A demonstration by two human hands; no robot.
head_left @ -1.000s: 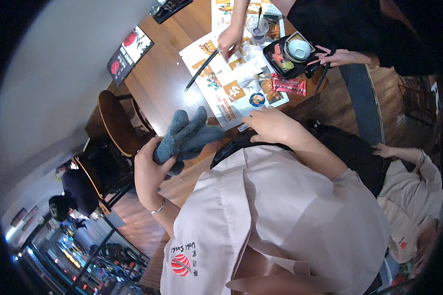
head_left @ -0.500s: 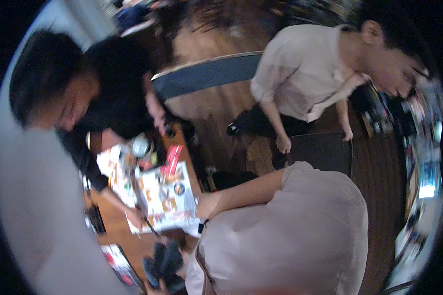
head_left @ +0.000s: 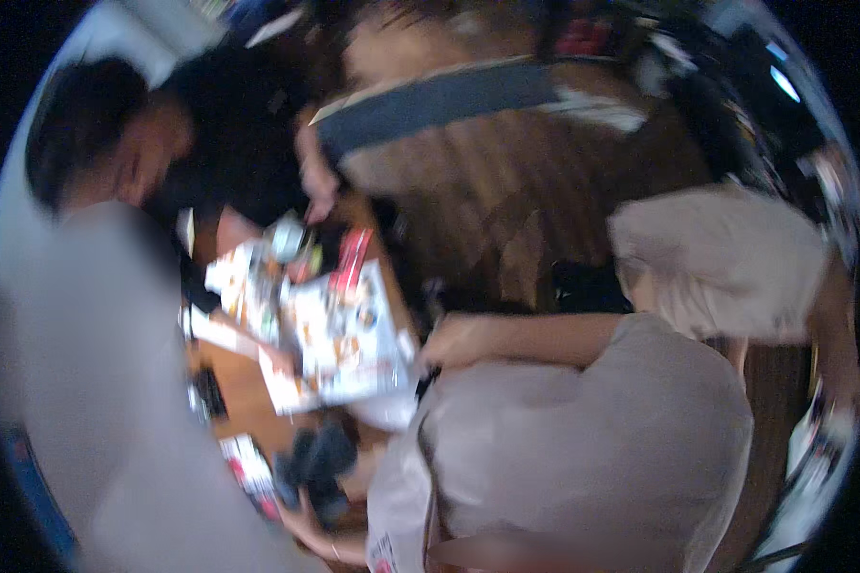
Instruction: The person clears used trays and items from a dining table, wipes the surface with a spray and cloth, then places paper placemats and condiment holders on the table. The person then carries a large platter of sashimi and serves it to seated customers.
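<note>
My right forearm reaches left from a beige sleeve. My right hand (head_left: 454,342) is at the table's right edge, beside printed sheets (head_left: 339,339) and a crumpled clear plastic piece (head_left: 390,411); its fingers are smeared by motion. Low in the head view, my left hand (head_left: 304,523), with a thin band at the wrist, curls around a dark, soft-looking bundle (head_left: 315,473) at the near end of the table. The bundle's kind is too blurred to tell. A patch of skin (head_left: 358,475) shows beside it, partly covered by beige cloth.
A person in black (head_left: 229,143) leans over the wooden table (head_left: 244,382), one hand (head_left: 279,359) on the sheets. A red packet (head_left: 354,258) and a pale container (head_left: 285,239) stand farther back. A person in beige (head_left: 726,258) bends at right. Blurred grey fills the left.
The view has shifted. My right hand has drawn back to the right from the sheets. The person at right has bent over and moved right; the chair they held is no longer seen.
</note>
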